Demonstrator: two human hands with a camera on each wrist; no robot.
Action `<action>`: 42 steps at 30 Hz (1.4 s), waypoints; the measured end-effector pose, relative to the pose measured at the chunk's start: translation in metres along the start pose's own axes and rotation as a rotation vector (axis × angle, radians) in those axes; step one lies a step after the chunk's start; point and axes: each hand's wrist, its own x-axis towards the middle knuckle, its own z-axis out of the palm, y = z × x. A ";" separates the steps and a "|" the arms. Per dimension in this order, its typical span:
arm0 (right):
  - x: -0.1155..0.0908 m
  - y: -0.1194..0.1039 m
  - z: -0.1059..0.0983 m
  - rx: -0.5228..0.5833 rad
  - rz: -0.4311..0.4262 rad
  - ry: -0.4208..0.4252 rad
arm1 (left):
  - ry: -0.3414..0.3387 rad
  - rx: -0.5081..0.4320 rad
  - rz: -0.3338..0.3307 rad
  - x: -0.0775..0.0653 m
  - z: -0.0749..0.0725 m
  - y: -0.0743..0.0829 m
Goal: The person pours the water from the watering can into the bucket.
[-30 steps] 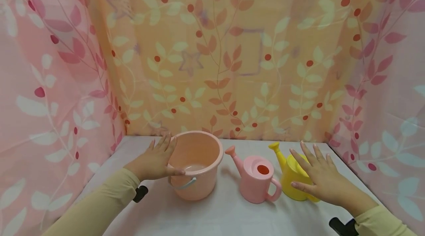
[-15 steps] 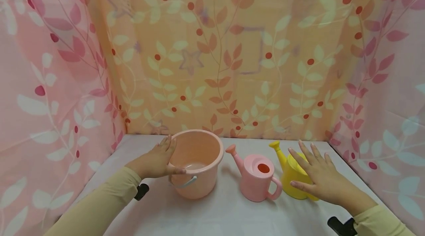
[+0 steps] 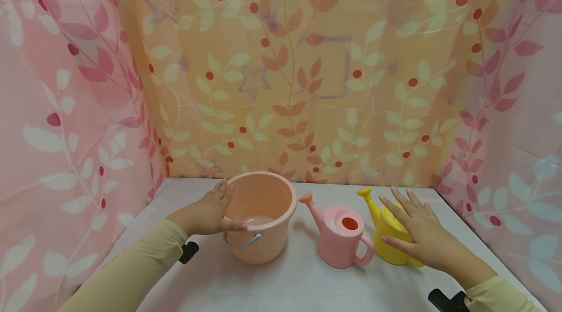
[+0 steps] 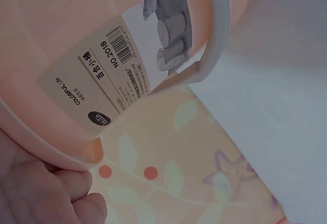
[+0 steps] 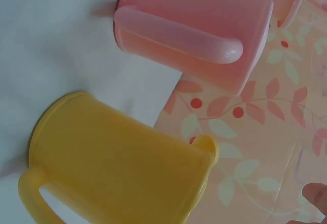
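In the head view my left hand (image 3: 206, 212) lies at the left side of a peach plastic bucket (image 3: 263, 246), fingers extended along the rim and thumb at its front. The left wrist view shows the bucket's paper label (image 4: 122, 60), its pale grey handle (image 4: 217, 35) and fingers (image 4: 76, 183) right at the rim. My right hand (image 3: 421, 236), fingers straight and spread, overlaps the yellow watering can (image 3: 388, 234) in the head view, hiding part of it. A pink watering can (image 3: 338, 239) stands upright between the bucket and the yellow can.
A white-covered table (image 3: 303, 287) bears the bucket and both cans. Leaf-patterned curtains surround it: an orange curtain (image 3: 290, 72) behind, a pink curtain (image 3: 88, 121) on the left and another pink curtain (image 3: 518, 131) on the right.
My right hand has shifted slightly left over the yellow watering can. The left hand, bucket and both cans keep their places.
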 end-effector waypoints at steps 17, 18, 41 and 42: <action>0.004 -0.007 0.014 0.246 0.053 0.040 | -0.023 -0.010 -0.004 0.000 -0.003 0.002; 0.003 -0.007 0.016 0.259 0.070 0.034 | -0.024 -0.012 -0.006 0.000 -0.003 0.002; -0.001 -0.022 0.063 0.722 0.350 -0.011 | -0.022 -0.030 -0.007 -0.002 -0.002 0.002; 0.000 -0.022 0.065 0.724 0.375 -0.016 | -0.022 -0.030 -0.007 -0.002 -0.002 0.002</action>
